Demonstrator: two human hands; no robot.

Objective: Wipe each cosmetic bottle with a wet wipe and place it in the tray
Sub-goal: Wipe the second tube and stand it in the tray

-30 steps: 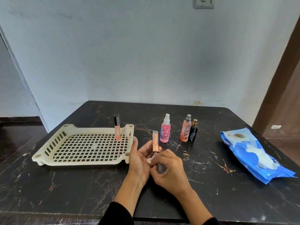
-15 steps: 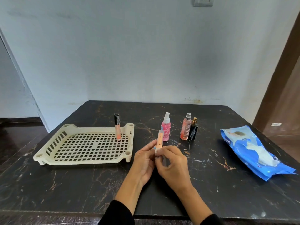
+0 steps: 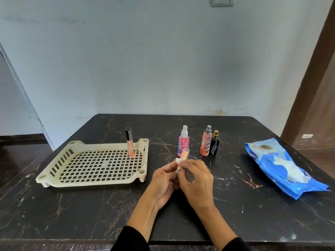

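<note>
I see both hands, left hand (image 3: 164, 180) and right hand (image 3: 196, 180), holding a tube (image 3: 184, 155) with a wipe (image 3: 178, 161) over the dark marble table (image 3: 235, 205); pale wall (image 3: 163, 60) behind.

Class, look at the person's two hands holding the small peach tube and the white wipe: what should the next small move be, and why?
Probably keep rubbing the white wet wipe along the small peach cosmetic tube, then carry it left to the cream perforated plastic tray. Both the left hand and the right hand grip the tube above the table, only one black-capped lip gloss tube stands in the tray, and three bottles wait.
</note>
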